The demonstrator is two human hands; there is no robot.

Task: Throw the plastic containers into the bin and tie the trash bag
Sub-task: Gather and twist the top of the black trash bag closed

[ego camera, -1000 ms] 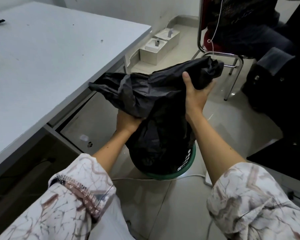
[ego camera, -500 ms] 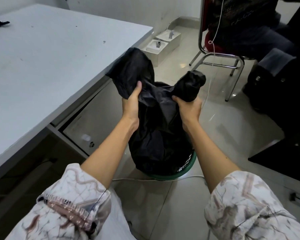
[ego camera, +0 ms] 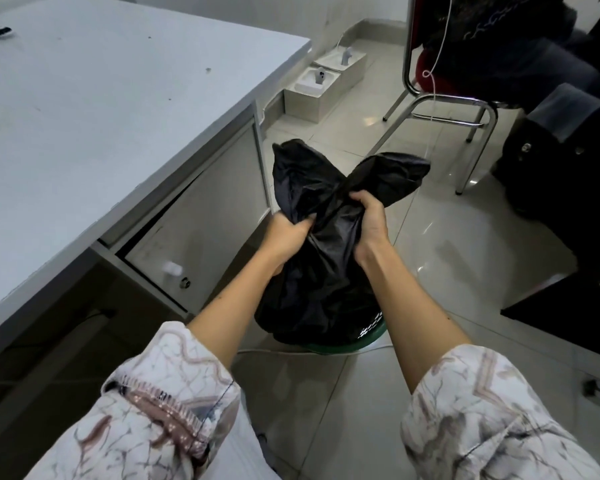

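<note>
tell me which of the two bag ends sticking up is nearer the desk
The left hand's end of the black trash bag, rising beside the desk's cabinet door; the right hand's end points toward the chair.

Pale marble-print sleeves (ego camera: 160,403), pushed-up cuffs

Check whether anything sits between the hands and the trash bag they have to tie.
Nothing visible does. The left hand and right hand both grip the gathered top of the black trash bag directly.
</note>
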